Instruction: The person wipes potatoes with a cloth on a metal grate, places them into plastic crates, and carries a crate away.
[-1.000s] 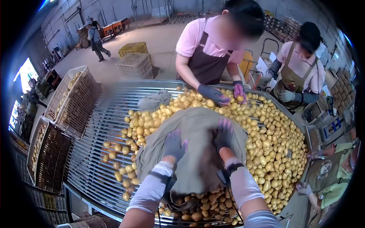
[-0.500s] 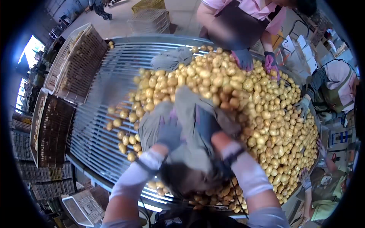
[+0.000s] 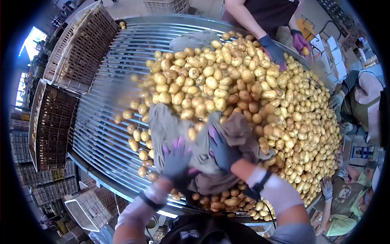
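Observation:
A crumpled grey-brown cloth (image 3: 211, 179) lies over potatoes (image 3: 211, 83) on the near side of a slatted metal table. My left hand (image 3: 177, 159), in a grey glove with purple fingertips, rests on the cloth's left part with its fingers spread. On the right part, my right hand (image 3: 222, 151), gloved alike, lies with fingers stretched out along a fold. One potato (image 3: 192, 133) shows between the folds just beyond my hands. Brownish potatoes (image 3: 223, 201) lie at the cloth's near edge.
The slatted table (image 3: 101, 126) carries a large potato heap on its right. Two plastic crates (image 3: 87, 49) (image 3: 55, 126) stand along its left edge. Another grey cloth (image 3: 193, 40) lies at the far side. A co-worker's gloved hand (image 3: 273, 51) touches potatoes; other people stand at right.
The cloth, bunched upward before, now lies lower and flatter, and my hands have spread on it. The co-worker's other hand has lifted off the heap with a potato. The view has shifted.

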Tool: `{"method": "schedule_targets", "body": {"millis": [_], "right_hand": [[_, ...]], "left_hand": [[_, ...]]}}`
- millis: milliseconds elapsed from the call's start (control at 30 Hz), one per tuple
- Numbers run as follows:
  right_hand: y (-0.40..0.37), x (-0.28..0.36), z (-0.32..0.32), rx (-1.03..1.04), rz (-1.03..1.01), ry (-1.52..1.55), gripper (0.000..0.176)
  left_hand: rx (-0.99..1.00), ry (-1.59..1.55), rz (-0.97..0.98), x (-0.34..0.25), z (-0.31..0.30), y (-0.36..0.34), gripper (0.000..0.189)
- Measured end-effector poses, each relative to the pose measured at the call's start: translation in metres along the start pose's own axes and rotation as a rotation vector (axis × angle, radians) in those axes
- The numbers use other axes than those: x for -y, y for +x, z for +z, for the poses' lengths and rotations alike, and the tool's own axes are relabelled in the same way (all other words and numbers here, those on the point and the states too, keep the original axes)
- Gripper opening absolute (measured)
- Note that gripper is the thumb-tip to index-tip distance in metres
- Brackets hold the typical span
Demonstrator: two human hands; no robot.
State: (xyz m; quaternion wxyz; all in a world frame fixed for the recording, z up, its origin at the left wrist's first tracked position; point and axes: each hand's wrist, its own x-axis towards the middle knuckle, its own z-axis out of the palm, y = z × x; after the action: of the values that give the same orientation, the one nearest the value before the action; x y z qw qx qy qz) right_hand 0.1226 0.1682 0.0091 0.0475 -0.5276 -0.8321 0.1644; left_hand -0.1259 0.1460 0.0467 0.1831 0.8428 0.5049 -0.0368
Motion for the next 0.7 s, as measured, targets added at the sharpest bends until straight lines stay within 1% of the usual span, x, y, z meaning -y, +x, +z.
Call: {"method": "schedule_targets", "body": {"millis": [33, 67, 100, 133, 200, 233, 300, 333, 367, 400, 433, 467, 500, 533, 567, 600, 633, 700], "right_hand": [[0.023, -0.010, 0.017, 0.001, 0.002, -0.103, 0.065], [0.052, -0.019, 0.033, -0.091, 0.124, 0.229, 0.067], [0.078, -0.024, 0.045, -0.178, 0.244, 0.564, 0.068], [0.095, -0.024, 0.051, -0.171, 0.245, 0.571, 0.068], [0.127, -0.026, 0.054, -0.203, 0.246, 0.505, 0.065], [0.142, -0.026, 0.050, -0.228, 0.238, 0.467, 0.064], [0.147, -0.018, 0.025, -0.267, 0.208, 0.412, 0.063], [0.115, 0.003, 0.004, -0.082, 0.131, -0.021, 0.061], [0.080, 0.022, -0.010, 0.104, 0.050, -0.452, 0.060], [0.044, 0.027, -0.017, 0.082, -0.009, -0.247, 0.058], [0.009, 0.025, -0.017, 0.062, -0.064, -0.041, 0.056], [-0.015, 0.023, -0.013, 0.091, -0.074, 0.037, 0.058], [-0.025, 0.018, -0.011, 0.123, -0.089, 0.112, 0.060], [-0.015, 0.008, -0.002, 0.131, -0.096, 0.105, 0.060], [-0.002, 0.001, 0.011, 0.131, -0.124, 0.036, 0.055], [0.004, -0.004, 0.022, 0.131, -0.146, -0.029, 0.050], [0.024, -0.001, 0.009, 0.132, -0.143, -0.027, 0.050], [0.079, 0.016, -0.040, -0.025, 0.180, 0.433, 0.042]], "left_hand": [[0.010, 0.050, 0.025, 0.007, -0.002, 0.019, 0.094], [0.021, 0.100, 0.048, 0.014, -0.004, 0.037, 0.097], [-0.065, 0.088, 0.016, 0.016, -0.004, 0.054, 0.097], [-0.149, 0.079, -0.012, 0.019, -0.003, 0.071, 0.097], [-0.118, -0.170, -0.170, 0.035, -0.004, 0.103, 0.096], [-0.129, -0.167, -0.173, 0.034, 0.004, 0.095, 0.096], [-0.226, 0.049, -0.208, 0.031, 0.012, 0.086, 0.094], [-0.201, 0.039, -0.141, 0.023, 0.009, 0.057, 0.097], [-0.217, -0.008, -0.079, 0.017, 0.013, 0.023, 0.100], [-0.247, -0.052, -0.013, 0.016, 0.019, -0.002, 0.102], [-0.260, -0.044, 0.027, 0.022, 0.029, -0.025, 0.098], [-0.228, -0.027, 0.022, 0.022, 0.043, -0.040, 0.092], [-0.230, -0.040, 0.019, 0.023, 0.046, -0.035, 0.092], [-0.186, -0.026, 0.023, 0.022, 0.046, -0.031, 0.094], [-0.135, -0.008, 0.033, 0.021, 0.040, -0.029, 0.096], [-0.048, 0.032, 0.006, 0.027, 0.034, -0.012, 0.093], [-0.066, 0.019, -0.028, 0.026, 0.025, 0.008, 0.090], [-0.124, -0.020, -0.088, 0.031, 0.004, 0.048, 0.085]]}}
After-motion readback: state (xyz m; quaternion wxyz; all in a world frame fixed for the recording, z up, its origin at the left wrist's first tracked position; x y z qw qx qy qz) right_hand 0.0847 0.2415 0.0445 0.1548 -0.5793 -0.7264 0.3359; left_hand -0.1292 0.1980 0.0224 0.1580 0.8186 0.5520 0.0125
